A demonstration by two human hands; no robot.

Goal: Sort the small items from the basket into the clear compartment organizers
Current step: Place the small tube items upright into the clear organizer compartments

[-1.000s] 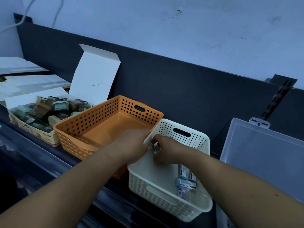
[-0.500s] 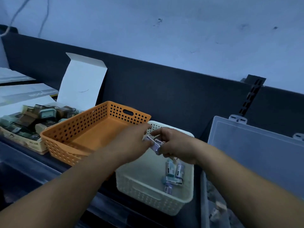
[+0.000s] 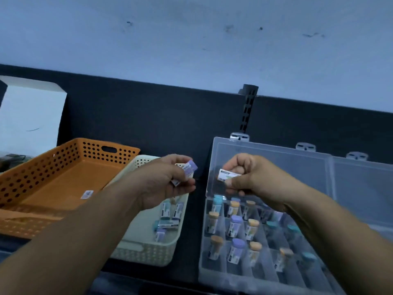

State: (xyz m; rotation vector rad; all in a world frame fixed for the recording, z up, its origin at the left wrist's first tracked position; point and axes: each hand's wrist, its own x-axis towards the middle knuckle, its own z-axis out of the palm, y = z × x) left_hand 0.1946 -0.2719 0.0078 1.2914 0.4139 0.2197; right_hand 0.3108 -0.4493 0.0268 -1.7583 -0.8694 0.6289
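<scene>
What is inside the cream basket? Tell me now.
About five small labelled vials lie loose toward the right side of the cream basket. The left hand and forearm cover much of its floor, so more may be hidden there.

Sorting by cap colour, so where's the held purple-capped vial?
Head view, centre-left: the left hand holds the purple-capped vial above the cream basket, left of the clear organizer.

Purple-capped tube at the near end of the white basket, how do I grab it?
Come straight down from above and pinch the purple-capped tube across its labelled body. It seems to lie flat on the floor of the white basket, whose walls block a sideways reach, and a teal-capped tube lies just beyond it.
</scene>
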